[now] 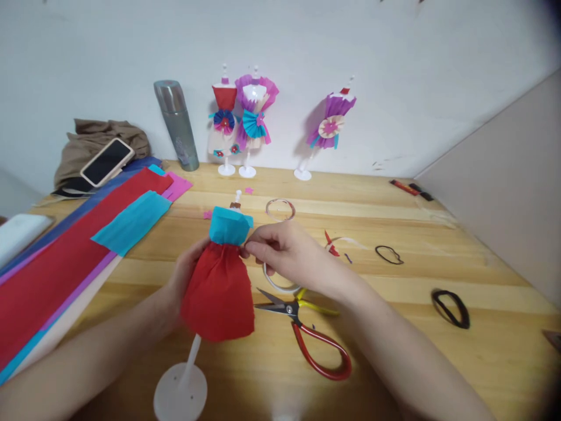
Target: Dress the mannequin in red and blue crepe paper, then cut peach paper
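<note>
A miniature dress form on a white stand (180, 392) leans in front of me. It wears a gathered red crepe-paper skirt (221, 295) and a turquoise crepe-paper top (230, 225). My left hand (186, 272) is wrapped round the form from the left and behind, its fingers mostly hidden by the skirt. At the right side of the waist, my right hand (280, 248) is closed in a pinch; what lies between its fingertips is too small to make out. Below that hand are a silvery wire coil (280, 286) and red-handled scissors (302, 327), lying with blades apart.
Layered crepe-paper strips (79, 251) cover the table's left side, near a phone (107, 162) and a flask (177, 126). Three dressed forms, one in purple (335, 117), stand by the wall. Yellow-handled pliers (319, 307), another ring (280, 202) and black bands (451, 309) lie about.
</note>
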Motion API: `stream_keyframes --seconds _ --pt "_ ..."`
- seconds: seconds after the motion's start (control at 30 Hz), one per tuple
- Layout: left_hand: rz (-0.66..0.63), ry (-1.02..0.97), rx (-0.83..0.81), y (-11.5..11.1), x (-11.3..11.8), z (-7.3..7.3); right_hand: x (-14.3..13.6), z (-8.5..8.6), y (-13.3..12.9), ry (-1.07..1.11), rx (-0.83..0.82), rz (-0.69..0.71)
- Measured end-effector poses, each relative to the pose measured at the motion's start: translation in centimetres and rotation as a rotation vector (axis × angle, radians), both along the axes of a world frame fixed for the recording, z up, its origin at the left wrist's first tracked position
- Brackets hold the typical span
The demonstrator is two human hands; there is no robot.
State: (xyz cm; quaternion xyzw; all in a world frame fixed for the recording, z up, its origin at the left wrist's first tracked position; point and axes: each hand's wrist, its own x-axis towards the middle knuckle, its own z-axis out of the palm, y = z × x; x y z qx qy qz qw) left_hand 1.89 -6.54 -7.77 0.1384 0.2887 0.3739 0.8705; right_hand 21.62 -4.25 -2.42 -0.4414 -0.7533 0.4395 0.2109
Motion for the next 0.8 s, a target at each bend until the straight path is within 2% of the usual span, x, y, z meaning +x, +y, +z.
stream_keyframes --seconds 0.1,0.27,0.43,0.6,0.7,0.8 --pt "-0.048 0.026 0.013 0.1 -0.1 -0.5 -0.2 0.1 -0.3 0.023 0.042 0.028" --pt "-0.023 0.052 -0.011 0.2 0.0 -1.1 -0.3 -0.1 -0.7 0.050 0.058 0.069" --pt "-0.002 0.052 -0.046 0.1 0.2 -0.8 -0.4 -0.1 -0.8 0.027 0.084 0.052" --pt "-0.080 0.055 -0.015 0.4 -0.1 -1.2 -0.6 -0.1 -0.9 0.043 0.098 0.023" --pt "-0.061 0.065 -0.034 0.4 -0.2 -1.5 -0.8 -0.1 -1.0 0.051 0.106 -0.012" --pt "-0.019 0.084 -0.080 0.1 0.2 -1.2 -1.1 -0.1 -1.1 0.082 0.080 -0.068"
